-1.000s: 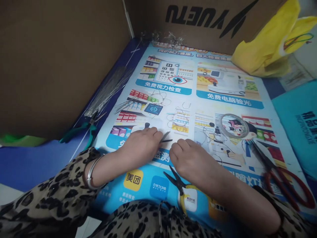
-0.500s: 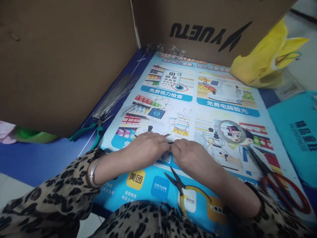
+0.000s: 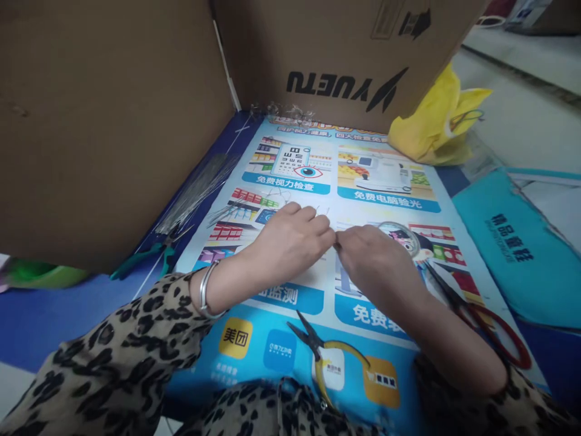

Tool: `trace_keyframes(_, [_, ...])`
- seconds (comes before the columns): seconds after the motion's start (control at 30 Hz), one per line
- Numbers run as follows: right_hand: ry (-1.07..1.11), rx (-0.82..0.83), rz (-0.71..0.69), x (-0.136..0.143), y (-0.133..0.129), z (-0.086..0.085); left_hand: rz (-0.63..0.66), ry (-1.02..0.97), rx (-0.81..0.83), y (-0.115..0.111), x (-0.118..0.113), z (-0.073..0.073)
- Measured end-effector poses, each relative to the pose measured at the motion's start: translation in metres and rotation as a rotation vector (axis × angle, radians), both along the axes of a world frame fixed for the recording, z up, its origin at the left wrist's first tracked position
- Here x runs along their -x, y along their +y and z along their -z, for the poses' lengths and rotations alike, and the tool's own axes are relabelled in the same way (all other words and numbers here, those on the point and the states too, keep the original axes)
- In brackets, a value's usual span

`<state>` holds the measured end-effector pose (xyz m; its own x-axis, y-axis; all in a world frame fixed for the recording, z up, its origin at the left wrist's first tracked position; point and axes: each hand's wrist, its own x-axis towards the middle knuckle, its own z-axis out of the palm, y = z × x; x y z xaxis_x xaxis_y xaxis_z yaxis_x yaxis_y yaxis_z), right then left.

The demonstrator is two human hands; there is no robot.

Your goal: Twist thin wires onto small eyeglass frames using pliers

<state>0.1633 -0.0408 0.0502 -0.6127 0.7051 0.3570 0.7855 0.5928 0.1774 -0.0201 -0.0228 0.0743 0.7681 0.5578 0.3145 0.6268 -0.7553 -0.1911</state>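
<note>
My left hand (image 3: 295, 239) and my right hand (image 3: 370, 254) meet over the printed poster (image 3: 318, 272), fingertips pinched close together. Whatever sits between the fingers is hidden from view. Below the hands, yellow-handled pliers (image 3: 312, 340) lie on the poster with their jaws apart. Beyond my right wrist are red-handled scissors (image 3: 494, 327), partly covered by the forearm. A roll of clear tape (image 3: 414, 238) shows just behind the right hand. Thin bent wires (image 3: 279, 197) lie beyond the left hand.
A bundle of straight wires (image 3: 195, 188) and green-handled pliers (image 3: 166, 254) lie to the left. Tall cardboard panels (image 3: 113, 121) wall off the left and back. Small wire pieces (image 3: 295, 112) are at the back edge. A yellow bag (image 3: 422, 133) and a turquoise box (image 3: 508, 260) stand right.
Both hands have moved up and slightly right across the poster, still pinched together. A thin dark piece seen at the fingers earlier is now hidden. The camera view has shifted.
</note>
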Motion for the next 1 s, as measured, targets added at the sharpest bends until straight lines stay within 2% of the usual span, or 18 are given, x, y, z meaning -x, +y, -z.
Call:
trace_keyframes(0.07, [-0.018, -0.022, 0.066, -0.004, 0.008, -0.008, -0.005, -0.015, -0.053, 0.008, -0.007, -0.002])
trace_keyframes(0.17, [-0.024, -0.035, 0.104, -0.005, 0.016, -0.011, 0.005, -0.044, -0.100, 0.013, -0.011, 0.006])
trace_keyframes(0.3, [-0.039, 0.033, 0.085, 0.003, 0.017, -0.002, -0.030, -0.038, -0.031, 0.013, -0.009, 0.026])
trace_keyframes(0.43, [-0.074, -0.010, 0.060, 0.009, 0.016, 0.011, -0.020, -0.024, 0.053, 0.013, -0.009, 0.038])
trace_keyframes(0.6, [-0.054, -0.061, 0.045, 0.010, 0.015, 0.019, -0.041, -0.046, 0.120, 0.014, -0.011, 0.043])
trace_keyframes(0.77, [-0.039, -0.065, 0.088, 0.010, 0.013, 0.024, -0.065, -0.055, 0.127, 0.014, -0.010, 0.042])
trace_keyframes(0.9, [0.140, 0.036, 0.127, 0.006, 0.018, 0.029, -0.116, -0.094, 0.203, 0.016, -0.009, 0.043])
trace_keyframes(1.0, [0.433, 0.262, 0.178, 0.002, 0.025, 0.028, -0.174, -0.275, 0.352, 0.022, -0.007, 0.047])
